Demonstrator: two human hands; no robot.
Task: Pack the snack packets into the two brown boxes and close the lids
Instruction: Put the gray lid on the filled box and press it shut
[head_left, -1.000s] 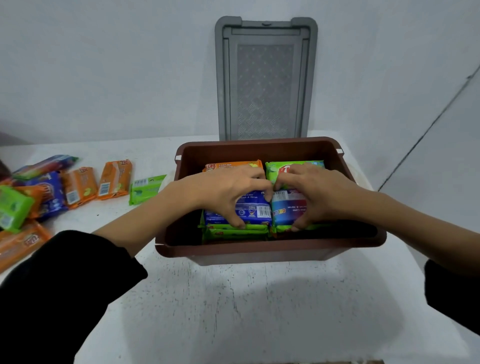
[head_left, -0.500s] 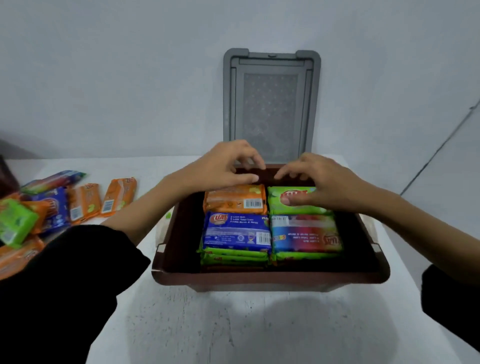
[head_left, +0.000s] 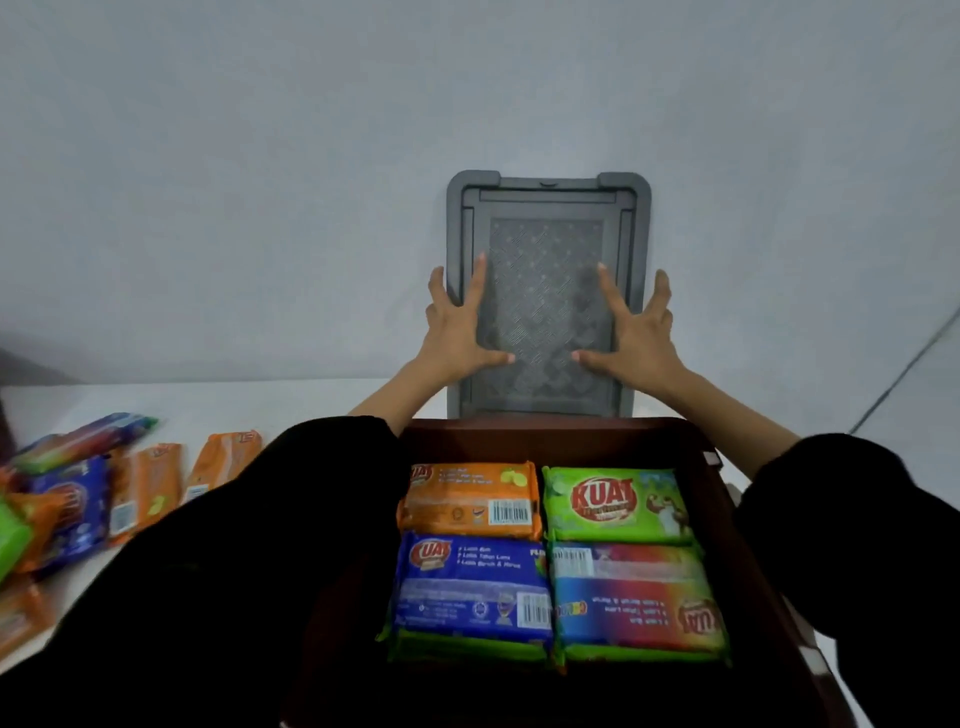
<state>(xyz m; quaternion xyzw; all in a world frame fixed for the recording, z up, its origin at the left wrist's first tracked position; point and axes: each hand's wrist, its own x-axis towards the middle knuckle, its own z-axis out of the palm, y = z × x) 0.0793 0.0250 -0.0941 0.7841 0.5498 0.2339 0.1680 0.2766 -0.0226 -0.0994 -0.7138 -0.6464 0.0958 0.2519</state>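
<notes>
A brown box (head_left: 582, 441) stands in front of me, filled with snack packets: an orange packet (head_left: 467, 501) and a green packet (head_left: 618, 504) at the back, a blue packet (head_left: 472, 587) and a rainbow-coloured packet (head_left: 634, 597) at the front, more green ones beneath. Its grey lid (head_left: 548, 208) leans upright against the wall behind the box. My left hand (head_left: 457, 327) and my right hand (head_left: 636, 332) lie spread on the lid's left and right sides, fingers straight, thumbs pointing inward.
Several loose packets lie on the white table at the left, among them orange packets (head_left: 150, 488), a blue packet (head_left: 72, 509) and a green packet (head_left: 10, 540). A grey wall rises right behind the lid. My black sleeves cover the box's near corners.
Both hands have left the packets in the box and reached up and back to the lid, where they now lie flat. My head has moved closer over the box.
</notes>
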